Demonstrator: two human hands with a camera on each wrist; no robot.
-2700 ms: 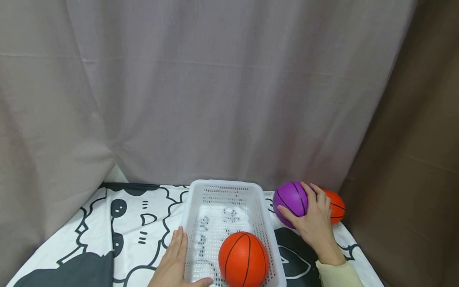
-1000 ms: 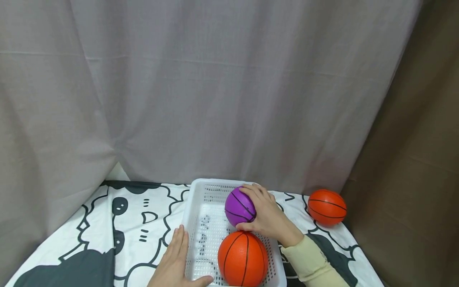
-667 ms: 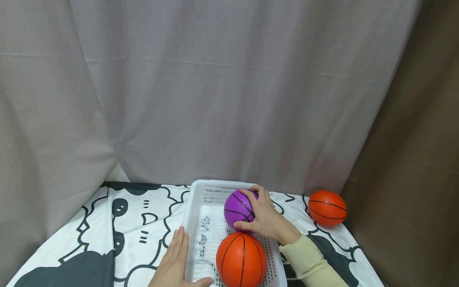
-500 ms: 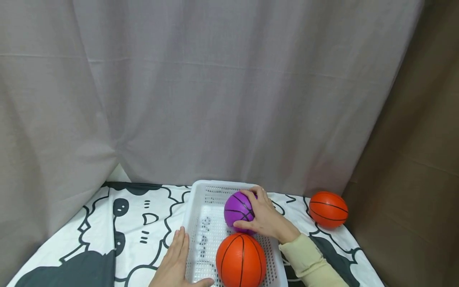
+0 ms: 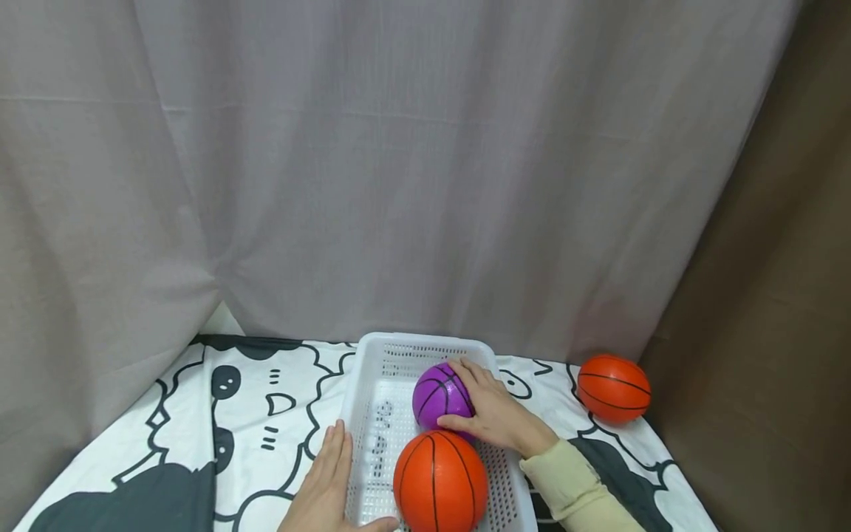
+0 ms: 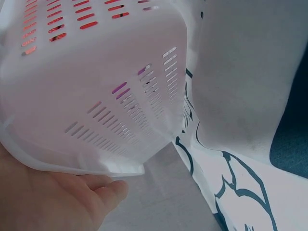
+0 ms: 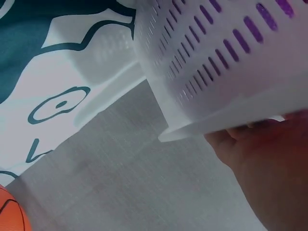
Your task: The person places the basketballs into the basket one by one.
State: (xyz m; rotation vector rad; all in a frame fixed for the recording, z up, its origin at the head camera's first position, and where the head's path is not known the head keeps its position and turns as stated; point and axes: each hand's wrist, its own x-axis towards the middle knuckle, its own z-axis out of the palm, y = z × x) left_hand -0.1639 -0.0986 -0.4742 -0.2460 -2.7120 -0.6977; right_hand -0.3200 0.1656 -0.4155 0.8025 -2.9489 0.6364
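Observation:
In the head view, a white perforated plastic basket (image 5: 369, 362) stands on a patterned cloth. Inside it sits a small orange basketball (image 5: 440, 482) at the near end, with a purple basketball (image 5: 439, 397) just behind it. My right hand (image 5: 495, 414) reaches over the basket's right side; its fingers and thumb rest on the purple ball's right side, fairly straight. My left hand (image 5: 323, 484) lies with extended fingers against the basket's left side. The left wrist view shows that hand (image 6: 62, 197) by the rim. Slots in the basket wall (image 7: 202, 86) show purple in the right wrist view.
Another orange basketball (image 5: 614, 389) lies on the cloth to the right of the basket, near the brown curtain (image 5: 751, 384). A grey curtain (image 5: 425, 185) hangs behind. The black-and-white cartoon cloth (image 5: 266, 443) spreads left of the basket.
My right hand has carried the purple ball from beside the right orange ball into the basket, and its fingers have straightened. The basket's orange ball has shifted slightly left; my left hand stays put.

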